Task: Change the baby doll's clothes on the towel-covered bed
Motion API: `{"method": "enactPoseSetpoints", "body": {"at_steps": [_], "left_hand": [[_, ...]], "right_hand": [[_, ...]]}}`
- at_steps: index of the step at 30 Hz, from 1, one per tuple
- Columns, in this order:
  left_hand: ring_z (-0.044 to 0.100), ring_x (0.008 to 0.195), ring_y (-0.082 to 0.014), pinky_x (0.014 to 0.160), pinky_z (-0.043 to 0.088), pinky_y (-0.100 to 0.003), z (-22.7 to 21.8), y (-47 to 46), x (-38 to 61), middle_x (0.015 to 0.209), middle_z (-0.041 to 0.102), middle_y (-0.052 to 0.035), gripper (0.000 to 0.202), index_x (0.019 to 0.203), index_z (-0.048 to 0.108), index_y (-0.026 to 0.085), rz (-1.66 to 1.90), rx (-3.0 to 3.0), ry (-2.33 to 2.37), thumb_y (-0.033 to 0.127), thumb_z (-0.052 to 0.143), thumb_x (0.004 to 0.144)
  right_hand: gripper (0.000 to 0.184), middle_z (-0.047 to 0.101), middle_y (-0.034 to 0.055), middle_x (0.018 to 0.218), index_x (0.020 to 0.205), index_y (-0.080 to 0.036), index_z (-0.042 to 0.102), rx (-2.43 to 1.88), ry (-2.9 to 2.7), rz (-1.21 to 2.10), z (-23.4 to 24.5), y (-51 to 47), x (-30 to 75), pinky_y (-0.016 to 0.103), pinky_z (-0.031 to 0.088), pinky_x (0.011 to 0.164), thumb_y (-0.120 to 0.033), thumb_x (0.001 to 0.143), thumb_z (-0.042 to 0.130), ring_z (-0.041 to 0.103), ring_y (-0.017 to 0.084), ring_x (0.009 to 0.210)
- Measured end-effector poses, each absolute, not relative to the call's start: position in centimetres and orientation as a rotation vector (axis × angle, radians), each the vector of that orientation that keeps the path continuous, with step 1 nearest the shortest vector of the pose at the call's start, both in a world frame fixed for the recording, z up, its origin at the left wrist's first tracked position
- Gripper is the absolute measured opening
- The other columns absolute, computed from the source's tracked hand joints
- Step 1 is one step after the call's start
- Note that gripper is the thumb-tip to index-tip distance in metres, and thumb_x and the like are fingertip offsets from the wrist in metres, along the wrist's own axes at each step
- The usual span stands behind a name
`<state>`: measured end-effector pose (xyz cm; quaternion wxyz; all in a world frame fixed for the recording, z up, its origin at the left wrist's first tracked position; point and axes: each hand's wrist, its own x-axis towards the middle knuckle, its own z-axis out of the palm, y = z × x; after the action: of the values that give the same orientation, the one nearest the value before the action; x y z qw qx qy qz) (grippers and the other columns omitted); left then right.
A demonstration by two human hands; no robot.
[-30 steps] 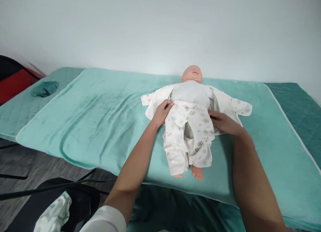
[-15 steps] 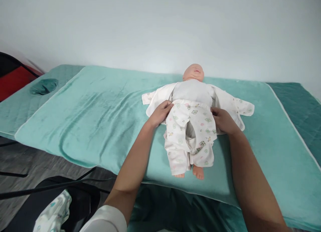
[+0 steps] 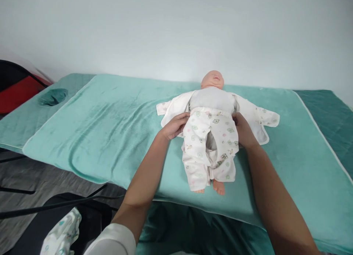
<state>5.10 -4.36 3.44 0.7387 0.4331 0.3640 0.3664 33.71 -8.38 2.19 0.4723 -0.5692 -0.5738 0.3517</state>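
Both hands in fingertip grip on trousers at either waist edge, broad teal sheet leftward

The baby doll lies face up on the green-covered bed, its pale cloth torso showing. White printed trousers cover it from waist to ankles, slightly rumpled and gaping at the crotch, with bare toes poking out below. The white jacket hangs open, sleeves spread to both sides.
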Motion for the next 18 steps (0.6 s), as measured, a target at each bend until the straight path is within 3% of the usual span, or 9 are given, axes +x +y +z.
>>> {"method": "enactPoseSetpoints", "body": {"at_steps": [8,18], "left_hand": [[0.059,0.068,-0.0087,0.06,0.049,-0.019,3.0,-4.2,5.0,0.084,0.064,0.0027,0.035,0.094,0.063,0.018,0.813,0.95,0.69,0.018,0.082,0.064],[0.051,0.06,-0.007,0.054,0.039,-0.017,3.4,-4.9,6.0,0.071,0.057,0.0034,0.025,0.081,0.06,0.016,0.997,0.939,0.718,0.021,0.079,0.066]], "right_hand": [[0.045,0.054,-0.0054,0.073,0.078,-0.024,0.047,-1.266,-1.094,1.05,3.5,-8.7,32.2,0.025,0.042,0.056,-0.042,0.06,0.084,0.049,0.013,0.064],[0.045,0.059,-0.0047,0.072,0.074,-0.023,0.052,-1.165,-1.031,1.149,4.5,-9.0,31.5,0.025,0.046,0.055,-0.037,0.055,0.09,0.052,0.013,0.064]]}}
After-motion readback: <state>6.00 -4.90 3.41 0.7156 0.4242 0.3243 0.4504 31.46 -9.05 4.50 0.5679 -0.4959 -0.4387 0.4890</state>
